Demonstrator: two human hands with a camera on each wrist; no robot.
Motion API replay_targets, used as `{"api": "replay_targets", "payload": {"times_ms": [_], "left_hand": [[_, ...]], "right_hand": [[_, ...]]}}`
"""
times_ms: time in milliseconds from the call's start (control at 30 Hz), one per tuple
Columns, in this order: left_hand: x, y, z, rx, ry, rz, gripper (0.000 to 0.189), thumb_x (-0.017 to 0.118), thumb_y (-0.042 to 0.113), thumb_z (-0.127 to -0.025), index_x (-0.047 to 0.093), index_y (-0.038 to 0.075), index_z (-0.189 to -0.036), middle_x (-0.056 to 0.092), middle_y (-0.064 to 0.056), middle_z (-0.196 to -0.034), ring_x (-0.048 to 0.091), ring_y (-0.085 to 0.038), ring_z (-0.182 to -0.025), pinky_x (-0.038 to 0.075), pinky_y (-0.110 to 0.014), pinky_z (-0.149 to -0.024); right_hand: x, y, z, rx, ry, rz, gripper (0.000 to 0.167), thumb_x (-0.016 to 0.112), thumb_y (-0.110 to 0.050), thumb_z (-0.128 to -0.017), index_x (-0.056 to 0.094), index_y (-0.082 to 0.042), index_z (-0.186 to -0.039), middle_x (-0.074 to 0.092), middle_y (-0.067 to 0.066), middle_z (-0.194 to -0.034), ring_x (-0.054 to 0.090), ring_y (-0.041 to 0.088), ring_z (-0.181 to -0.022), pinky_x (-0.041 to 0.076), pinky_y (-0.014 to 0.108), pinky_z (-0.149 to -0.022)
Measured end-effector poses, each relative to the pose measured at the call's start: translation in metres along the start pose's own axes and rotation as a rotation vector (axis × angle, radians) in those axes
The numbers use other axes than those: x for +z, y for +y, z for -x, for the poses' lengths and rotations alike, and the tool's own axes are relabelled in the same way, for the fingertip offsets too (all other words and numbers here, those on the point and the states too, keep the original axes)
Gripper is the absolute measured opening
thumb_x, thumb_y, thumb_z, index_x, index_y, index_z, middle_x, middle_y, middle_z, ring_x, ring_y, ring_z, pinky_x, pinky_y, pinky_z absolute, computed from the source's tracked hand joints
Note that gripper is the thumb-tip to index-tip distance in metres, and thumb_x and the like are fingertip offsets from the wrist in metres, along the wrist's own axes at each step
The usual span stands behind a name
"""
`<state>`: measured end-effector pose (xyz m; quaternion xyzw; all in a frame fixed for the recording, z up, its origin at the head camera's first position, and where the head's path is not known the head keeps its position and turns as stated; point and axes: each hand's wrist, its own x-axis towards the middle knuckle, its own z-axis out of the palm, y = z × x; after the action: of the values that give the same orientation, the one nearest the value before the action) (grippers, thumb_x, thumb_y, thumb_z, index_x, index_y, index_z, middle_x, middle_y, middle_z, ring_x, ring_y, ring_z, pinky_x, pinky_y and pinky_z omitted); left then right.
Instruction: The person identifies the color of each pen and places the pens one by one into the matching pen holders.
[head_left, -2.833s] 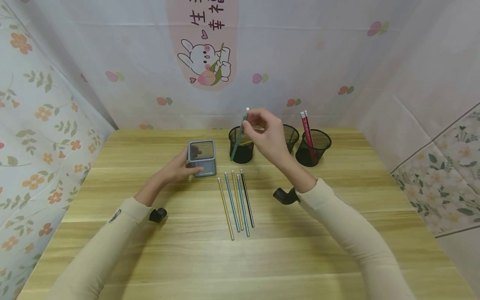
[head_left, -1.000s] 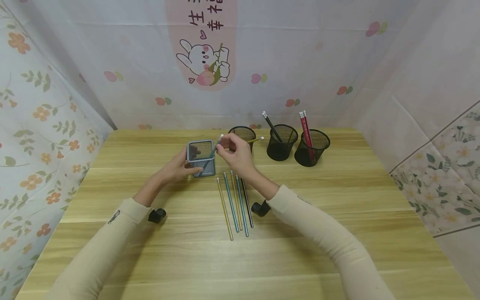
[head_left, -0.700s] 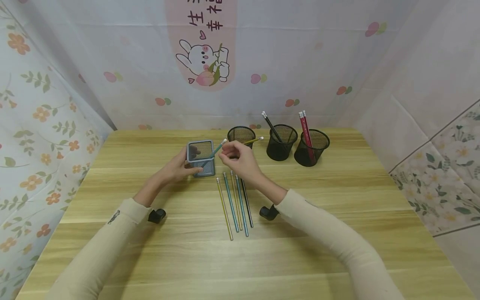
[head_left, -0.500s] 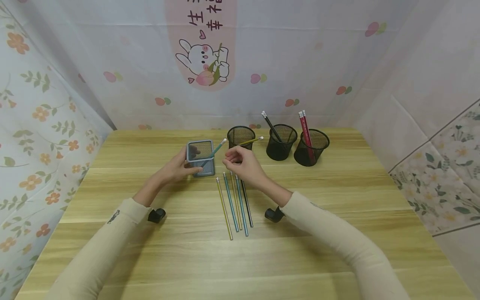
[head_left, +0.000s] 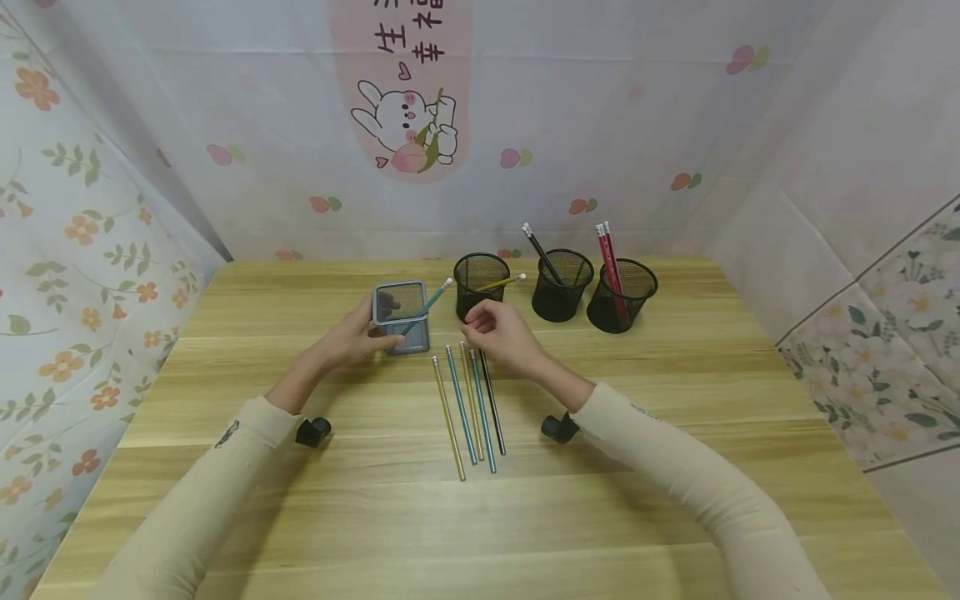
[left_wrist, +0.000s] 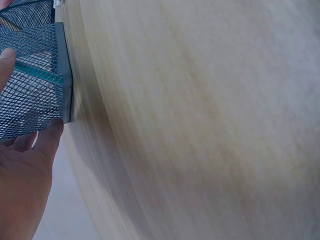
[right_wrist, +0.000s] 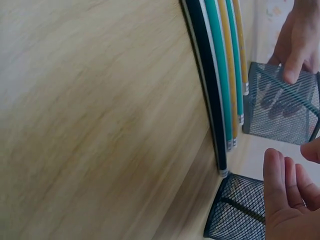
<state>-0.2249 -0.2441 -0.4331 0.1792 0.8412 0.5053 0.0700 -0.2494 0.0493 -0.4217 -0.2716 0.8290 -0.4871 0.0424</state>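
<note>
My left hand [head_left: 348, 340] grips a grey square mesh pencil holder [left_wrist: 35, 102], thumb on the near side and fingers behind. A teal pencil [head_left: 437, 297] leans inside it, eraser end sticking out over the right rim. My right hand [head_left: 508, 335] holds nothing; its fingers are loosely bent, with the thumb apart from them in the right wrist view. It hovers just above the eraser ends of several pencils lying side by side on the table: a gold pencil [head_left: 449, 417], a teal pencil [right_wrist: 215, 65], a black pencil [right_wrist: 206, 75] and others.
Behind the right hand stands a black round mesh holder [head_left: 470, 302] with a yellow pencil [head_left: 498, 284]. Right of it are a second round holder [head_left: 553, 305] with black pencils [head_left: 542, 252] and a third [head_left: 602, 314] with red pencils [head_left: 610, 260]. A curtain [head_left: 600, 125] hangs behind.
The right hand brought the teal pencil left from the round holder to the square one, let go of it, and drew back right toward the pencils on the table. The left hand stayed put.
</note>
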Motion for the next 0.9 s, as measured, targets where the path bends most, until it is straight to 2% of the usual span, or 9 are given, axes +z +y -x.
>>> {"api": "replay_targets", "payload": {"times_ms": [300, 433, 767, 900], "left_hand": [[0.0, 0.0, 0.0, -0.003, 0.0, 0.01, 0.066, 0.072, 0.003, -0.095, 0.03, -0.005, -0.145, 0.039, -0.029, -0.146, 0.039, -0.047, -0.136, 0.04, -0.057, -0.108], [0.0, -0.001, 0.0, -0.004, 0.0, 0.011, 0.066, 0.072, 0.004, -0.095, 0.03, -0.005, -0.145, 0.039, -0.029, -0.146, 0.039, -0.046, -0.136, 0.04, -0.057, -0.108], [0.0, -0.001, 0.0, 0.0, 0.001, 0.001, 0.066, 0.072, 0.003, -0.096, 0.03, -0.006, -0.145, 0.039, -0.03, -0.146, 0.039, -0.047, -0.136, 0.041, -0.058, -0.108], [0.0, 0.0, 0.0, -0.003, 0.001, -0.004, 0.065, 0.072, 0.003, -0.096, 0.03, -0.006, -0.145, 0.04, -0.03, -0.146, 0.04, -0.046, -0.135, 0.041, -0.057, -0.108]], "right_hand": [[-0.006, 0.002, 0.005, 0.019, -0.021, 0.064, 0.009, 0.071, -0.005, -0.094, 0.066, 0.001, -0.1, 0.067, 0.009, -0.092, 0.066, 0.021, -0.083, 0.057, 0.031, -0.077], [-0.008, 0.003, 0.005, 0.055, -0.038, 0.111, 0.01, 0.071, -0.006, -0.095, 0.066, 0.001, -0.099, 0.067, 0.009, -0.09, 0.065, 0.02, -0.082, 0.056, 0.031, -0.075], [-0.011, 0.006, 0.006, 0.13, -0.117, 0.291, 0.012, 0.073, -0.007, -0.091, 0.066, 0.0, -0.098, 0.066, 0.006, -0.088, 0.063, 0.019, -0.08, 0.055, 0.03, -0.072], [-0.011, 0.006, 0.006, 0.175, -0.159, 0.331, 0.013, 0.075, -0.008, -0.089, 0.064, -0.002, -0.092, 0.064, 0.004, -0.083, 0.06, 0.016, -0.073, 0.052, 0.027, -0.065]]}}
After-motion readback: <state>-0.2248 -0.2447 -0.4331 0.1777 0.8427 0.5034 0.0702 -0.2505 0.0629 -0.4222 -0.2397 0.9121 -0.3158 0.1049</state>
